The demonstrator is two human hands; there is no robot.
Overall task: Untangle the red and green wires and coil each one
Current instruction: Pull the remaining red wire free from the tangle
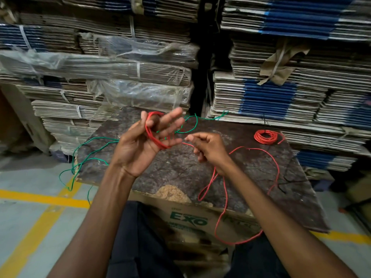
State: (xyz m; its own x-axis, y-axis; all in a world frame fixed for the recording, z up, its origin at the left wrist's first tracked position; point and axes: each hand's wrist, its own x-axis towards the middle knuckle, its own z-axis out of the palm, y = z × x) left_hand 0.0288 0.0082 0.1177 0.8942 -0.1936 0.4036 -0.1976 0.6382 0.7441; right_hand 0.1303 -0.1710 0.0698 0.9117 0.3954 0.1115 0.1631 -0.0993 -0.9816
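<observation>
Looping around the left hand's spread fingers, the red wire runs to the right hand, which pinches it.

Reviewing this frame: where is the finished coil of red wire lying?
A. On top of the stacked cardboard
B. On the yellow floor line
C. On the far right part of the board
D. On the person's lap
C: the finished red coil lies on the far right part of the dark board, while the left hand has red wire loops wound around its fingers.
</observation>
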